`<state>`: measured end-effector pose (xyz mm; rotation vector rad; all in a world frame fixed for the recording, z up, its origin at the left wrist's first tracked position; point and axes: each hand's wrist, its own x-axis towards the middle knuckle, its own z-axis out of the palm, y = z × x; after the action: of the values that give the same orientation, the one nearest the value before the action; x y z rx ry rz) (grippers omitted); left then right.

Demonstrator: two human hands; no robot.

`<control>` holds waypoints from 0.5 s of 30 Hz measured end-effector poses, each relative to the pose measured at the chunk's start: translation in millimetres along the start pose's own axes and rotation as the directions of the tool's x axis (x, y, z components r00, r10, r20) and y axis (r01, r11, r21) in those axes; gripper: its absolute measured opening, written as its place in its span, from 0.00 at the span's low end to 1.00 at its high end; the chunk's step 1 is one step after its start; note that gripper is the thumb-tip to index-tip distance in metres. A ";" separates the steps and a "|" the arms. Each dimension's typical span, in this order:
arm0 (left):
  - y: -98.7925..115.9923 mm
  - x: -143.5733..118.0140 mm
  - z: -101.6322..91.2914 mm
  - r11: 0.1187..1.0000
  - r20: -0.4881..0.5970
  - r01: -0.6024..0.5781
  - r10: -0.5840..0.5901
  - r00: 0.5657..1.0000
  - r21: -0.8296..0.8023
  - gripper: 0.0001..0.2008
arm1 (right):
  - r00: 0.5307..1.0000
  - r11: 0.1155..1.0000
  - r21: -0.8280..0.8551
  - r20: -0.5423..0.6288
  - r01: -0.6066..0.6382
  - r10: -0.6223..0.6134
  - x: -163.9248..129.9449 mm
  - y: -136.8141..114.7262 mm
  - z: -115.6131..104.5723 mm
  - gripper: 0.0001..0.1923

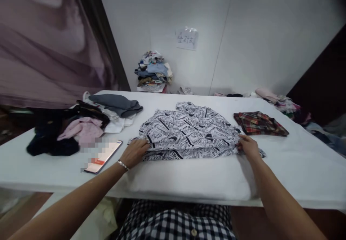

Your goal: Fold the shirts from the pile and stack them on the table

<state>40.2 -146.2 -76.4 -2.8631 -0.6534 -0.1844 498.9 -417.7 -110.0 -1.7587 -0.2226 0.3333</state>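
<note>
Near the tabletop's [189, 182] front edge, left hand [134, 152] and right hand [248, 147] are gripping the printed shirt's [189, 131] opposite sides.

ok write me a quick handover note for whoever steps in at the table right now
Left hand: flat on the left edge of the black-and-white printed fabric shirt, fingers gripping the fold.
Right hand: pinching the shirt's right edge.
Shirt lies partly folded mid-table on the white table cover.
Done: red plaid folded garment sits to the right.
Left: shirt fold unfinished; loose pile of dark, pink and grey clothes on the left. Phone beside left hand.
</note>
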 end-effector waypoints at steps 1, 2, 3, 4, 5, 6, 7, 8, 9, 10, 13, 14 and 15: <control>1.0 -3.1 0.9 1.000 0.009 0.006 -0.006 1.000 -0.011 0.16 | 1.000 0.999 -0.035 0.010 -0.019 0.019 -1.1 1.8 -0.9 0.19; 2.1 -6.1 1.0 1.000 0.014 0.023 -0.023 1.000 -0.019 0.17 | 0.999 0.998 -0.059 0.021 -0.031 0.032 -2.2 3.8 -1.8 0.19; 3.0 -8.5 0.0 0.999 0.013 0.046 -0.046 0.999 -0.023 0.16 | 0.999 0.997 -0.066 0.029 -0.034 0.036 -3.1 5.6 -2.6 0.20; 3.6 -10.1 -2.0 0.997 -0.002 0.071 -0.072 0.997 -0.028 0.15 | 0.999 0.998 -0.057 0.035 -0.026 0.029 -3.9 7.2 -3.3 0.20; 3.8 -11.1 -4.6 0.995 -0.031 0.095 -0.096 0.995 -0.033 0.14 | 0.999 0.999 -0.040 0.034 -0.016 0.017 -4.4 8.3 -3.9 0.21; 3.6 -11.5 -7.5 0.993 -0.071 0.113 -0.116 0.991 -0.041 0.14 | 0.999 1.000 -0.022 0.033 -0.004 0.005 -4.7 9.3 -4.3 0.21; 3.1 -11.6 -9.9 0.991 -0.114 0.128 -0.133 0.985 -0.048 0.13 | 1.000 1.000 -0.006 0.030 0.009 -0.009 -4.8 10.0 -4.8 0.22; 2.3 -11.5 -11.3 0.989 -0.146 0.137 -0.143 0.979 -0.053 0.13 | 1.000 1.000 0.001 0.025 0.017 -0.017 -4.6 10.9 -5.2 0.22; 1.4 -11.5 -11.6 0.989 -0.156 0.135 -0.142 0.977 -0.053 0.13 | 1.000 1.000 -0.004 0.020 0.016 -0.016 -4.2 11.9 -5.6 0.22; 0.3 -11.6 -10.8 0.991 -0.139 0.126 -0.131 0.982 -0.050 0.13 | 1.000 1.000 -0.018 0.021 0.008 -0.008 -3.7 13.3 -6.0 0.21; -3.5 -10.8 -7.5 0.995 -0.004 0.091 -0.091 0.996 -0.047 0.14 | 0.999 0.998 -0.063 0.041 -0.022 0.025 -1.9 19.0 -7.7 0.20; -5.2 -9.3 -8.3 0.994 0.030 0.096 -0.095 0.995 -0.047 0.14 | 0.998 0.997 -0.068 0.054 -0.024 0.028 -1.5 21.1 -8.1 0.20; -7.2 -7.1 -10.6 0.993 0.042 0.113 -0.111 0.993 -0.042 0.14 | 0.998 0.998 -0.066 0.062 -0.023 0.027 -1.2 22.9 -8.4 0.20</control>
<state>29.9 -145.2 -66.1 -2.8809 -0.8287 -0.1614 499.9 -430.7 -130.7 -1.8180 -0.2594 0.4044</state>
